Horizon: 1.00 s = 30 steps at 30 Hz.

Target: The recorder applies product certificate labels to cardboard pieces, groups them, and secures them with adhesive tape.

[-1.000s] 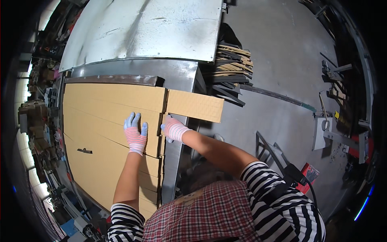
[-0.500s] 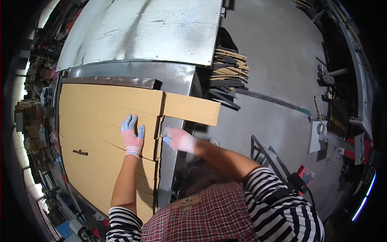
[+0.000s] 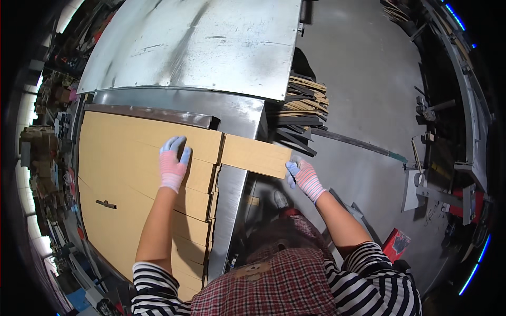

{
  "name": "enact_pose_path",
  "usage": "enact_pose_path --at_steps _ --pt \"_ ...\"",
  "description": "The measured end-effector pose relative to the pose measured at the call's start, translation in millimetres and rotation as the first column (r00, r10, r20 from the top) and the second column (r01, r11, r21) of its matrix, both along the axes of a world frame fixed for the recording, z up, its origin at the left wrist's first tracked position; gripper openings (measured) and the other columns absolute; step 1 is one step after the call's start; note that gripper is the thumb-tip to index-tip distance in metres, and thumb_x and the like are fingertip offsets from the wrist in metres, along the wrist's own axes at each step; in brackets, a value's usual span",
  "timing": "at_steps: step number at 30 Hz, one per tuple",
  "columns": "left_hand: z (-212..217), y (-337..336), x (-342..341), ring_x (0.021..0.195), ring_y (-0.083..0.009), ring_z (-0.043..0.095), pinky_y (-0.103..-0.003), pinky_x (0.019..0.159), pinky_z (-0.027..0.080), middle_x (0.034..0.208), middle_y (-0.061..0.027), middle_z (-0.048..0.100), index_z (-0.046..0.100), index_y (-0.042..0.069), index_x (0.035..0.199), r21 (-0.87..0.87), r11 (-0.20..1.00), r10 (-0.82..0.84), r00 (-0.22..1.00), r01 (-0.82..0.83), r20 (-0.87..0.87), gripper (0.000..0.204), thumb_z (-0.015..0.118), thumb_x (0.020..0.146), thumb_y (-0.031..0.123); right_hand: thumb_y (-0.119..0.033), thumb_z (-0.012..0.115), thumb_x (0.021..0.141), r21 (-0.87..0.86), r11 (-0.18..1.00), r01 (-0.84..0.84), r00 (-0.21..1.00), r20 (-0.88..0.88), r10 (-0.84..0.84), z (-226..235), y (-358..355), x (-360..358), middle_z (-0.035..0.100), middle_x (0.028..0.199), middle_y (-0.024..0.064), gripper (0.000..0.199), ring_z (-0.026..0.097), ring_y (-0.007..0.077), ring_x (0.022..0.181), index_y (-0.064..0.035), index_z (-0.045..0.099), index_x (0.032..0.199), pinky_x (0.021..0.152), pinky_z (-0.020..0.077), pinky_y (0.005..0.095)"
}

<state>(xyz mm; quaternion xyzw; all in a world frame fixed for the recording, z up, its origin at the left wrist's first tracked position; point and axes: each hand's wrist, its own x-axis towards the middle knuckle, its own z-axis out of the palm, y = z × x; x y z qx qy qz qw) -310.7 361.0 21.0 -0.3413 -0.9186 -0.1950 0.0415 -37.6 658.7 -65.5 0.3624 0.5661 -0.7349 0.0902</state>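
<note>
A large tan sheet (image 3: 116, 163), cut into strips toward its right side, lies on the metal table. My left hand (image 3: 173, 163), in a pink-striped glove with bluish fingertips, rests on it, fingers stretched out. One tan strip (image 3: 255, 155) juts out to the right past the table's edge. Its outer end is pinched in my gloved right hand (image 3: 305, 176), thumb and fingers at the corner. Whether the strip's left end is still joined to the sheet, I cannot tell. A small dark piece (image 3: 106, 204) lies on the sheet left of my left arm.
A dark metal bar (image 3: 153, 114) runs along the sheet's far edge, before a scuffed metal panel (image 3: 211, 47). Black and tan offcut strips (image 3: 303, 108) are piled beyond the table's far right corner. A red box (image 3: 395, 243) stands on the grey floor to the right.
My right hand has moved right and away from the sheet's cut edge to take hold of the strip's outer end. My left hand stays on the sheet, slightly farther from me.
</note>
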Motion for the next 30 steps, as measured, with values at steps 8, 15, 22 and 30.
enact_pose_path --at_steps 8,15,22,30 --pt "-29 7 -12 0.112 -0.0342 0.052 -0.047 0.098 0.041 0.118 -0.0145 0.059 0.065 0.011 0.115 -0.004 0.999 0.049 0.995 -0.049 -0.082 0.034 0.07 0.084 0.023 -0.019 0.056 0.099 -0.071 0.997 -0.028 0.984 -0.18 0.015 3 -42 -78 0.06 0.07 0.0087 0.025 0.058 0.0184 0.053 -0.0016 0.045 0.113 0.046 0.0474 0.0334" --pt "-28 11 -15 0.108 -0.0343 0.053 -0.047 0.096 0.04 0.113 -0.0139 0.061 0.063 0.009 0.113 -0.002 0.999 0.044 0.997 -0.044 -0.065 0.034 0.069 0.084 0.025 -0.015 0.053 0.099 0.077 0.912 -0.403 0.913 0.112 0.393 36 -86 -191 0.065 0.086 0.021 0.023 0.068 0.0271 0.061 -0.0001 0.041 0.111 0.055 0.0547 0.0407" --pt "-32 -11 -12 0.107 -0.0346 0.054 -0.047 0.095 0.041 0.112 -0.014 0.061 0.063 0.009 0.113 -0.026 0.996 0.087 0.995 -0.088 -0.042 0.034 0.068 0.084 0.026 -0.017 0.053 0.098 -0.098 0.869 -0.485 0.864 0.099 0.494 27 -85 -171 0.068 0.096 0.0217 0.025 0.071 0.0325 0.086 0.0019 0.046 0.113 0.069 0.0562 0.0428" --pt "-32 8 -11 0.109 -0.0351 0.055 -0.047 0.095 0.042 0.114 -0.0133 0.062 0.063 0.011 0.113 -0.024 0.995 0.093 0.994 -0.095 -0.058 0.035 0.067 0.084 0.03 -0.019 0.055 0.093 0.078 0.706 -0.704 0.71 0.055 0.702 -24 -119 -163 0.066 0.09 0.0215 0.023 0.068 0.0314 0.091 0.0014 0.058 0.104 0.074 0.0553 0.0385"
